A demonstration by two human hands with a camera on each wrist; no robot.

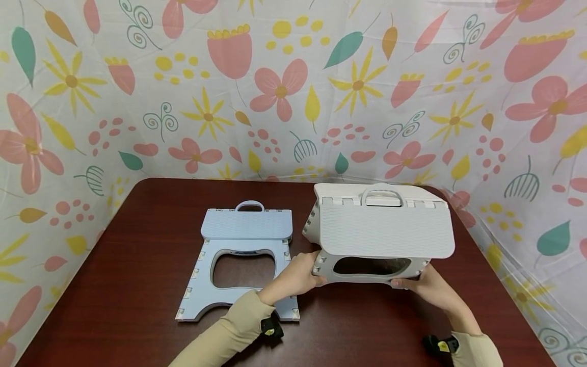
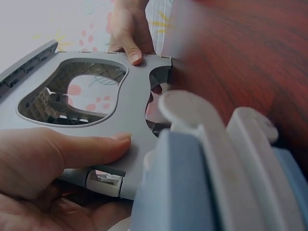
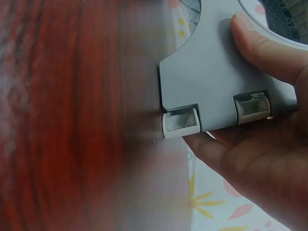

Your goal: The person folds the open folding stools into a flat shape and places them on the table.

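Observation:
A white folding stool (image 1: 387, 232) stands opened out on the right part of the table, its top tilted toward me and its carry handle (image 1: 382, 193) at the far edge. My left hand (image 1: 300, 275) grips the left side of its near leg panel, thumb laid flat on the panel face in the left wrist view. On the opposite side my right hand (image 1: 428, 288) holds the same panel, thumb (image 3: 269, 53) in front and fingers behind. To the left lies a light blue folding stool (image 1: 247, 224), folded flat, with my left forearm reaching over its lower right corner.
The dark red-brown table (image 1: 137, 244) bears both stools. A flower-printed cloth (image 1: 284, 102) hangs behind and along the sides of it. In the left wrist view, the blue stool's edge (image 2: 168, 187) is close beside the left hand.

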